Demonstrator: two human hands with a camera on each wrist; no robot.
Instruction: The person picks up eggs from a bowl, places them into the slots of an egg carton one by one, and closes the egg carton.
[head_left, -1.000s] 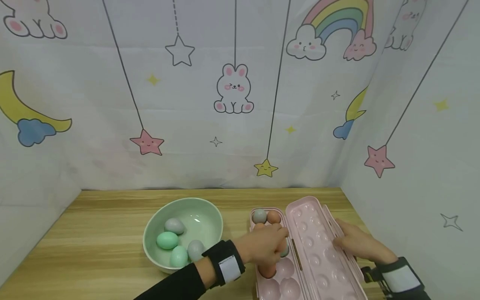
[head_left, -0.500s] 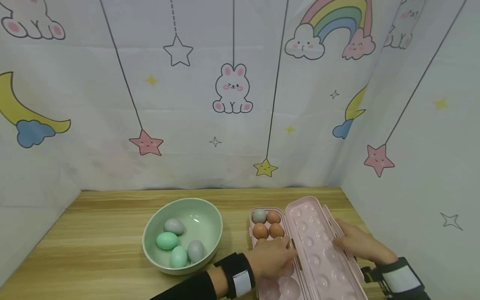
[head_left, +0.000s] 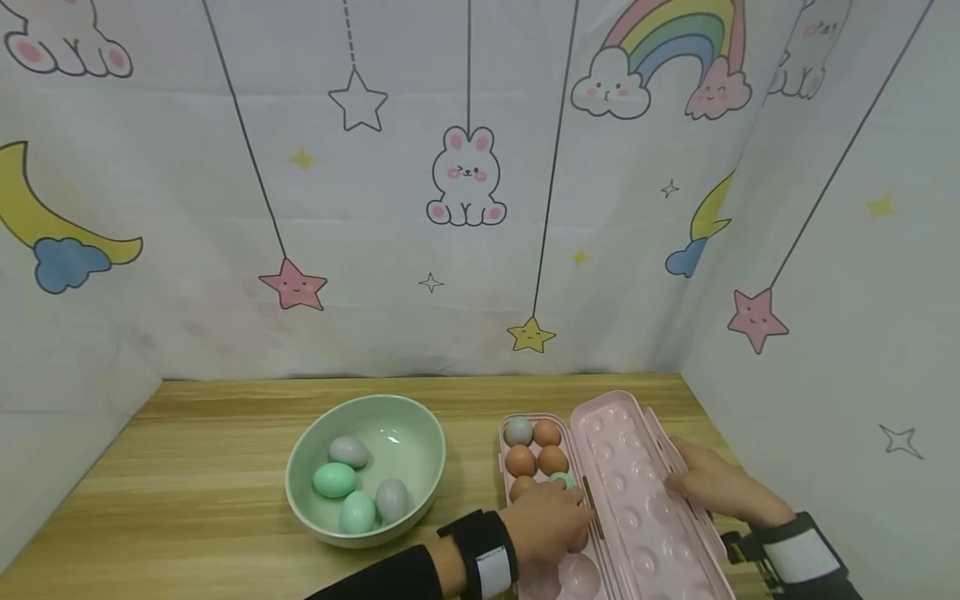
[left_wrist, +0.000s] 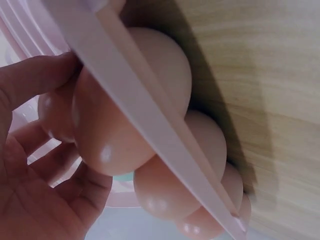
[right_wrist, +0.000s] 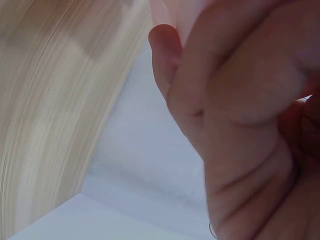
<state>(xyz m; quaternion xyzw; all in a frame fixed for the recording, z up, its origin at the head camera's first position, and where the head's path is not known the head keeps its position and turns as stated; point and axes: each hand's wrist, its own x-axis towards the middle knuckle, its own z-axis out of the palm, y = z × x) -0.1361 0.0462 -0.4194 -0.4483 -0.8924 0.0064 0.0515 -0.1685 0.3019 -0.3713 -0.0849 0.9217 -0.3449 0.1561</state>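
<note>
My left hand (head_left: 551, 521) is over the pink egg carton (head_left: 502, 450); in the left wrist view its thumb and fingers close around a brown egg (left_wrist: 56, 112). Another brown egg (left_wrist: 110, 125) sits just beside it, behind the carton's rim. Farther rows in the head view hold a grey egg (head_left: 518, 431), several brown eggs (head_left: 552, 460) and a green egg (head_left: 562, 480), partly covered by my fingers. My right hand (head_left: 723, 483) grips the outer edge of the raised pink lid (head_left: 630, 500); the right wrist view shows its bent fingers up close.
A light green bowl (head_left: 416, 450) stands left of the carton on the wooden table (head_left: 210, 467). Inside it lie two grey eggs (head_left: 348, 452) and two green eggs (head_left: 334, 480). Printed cloth walls (head_left: 390, 317) close off the back and sides.
My left hand has moved down the carton toward me, uncovering brown eggs in the second row and the green egg's top. My right hand stays on the lid. The bowl's eggs look unmoved.
</note>
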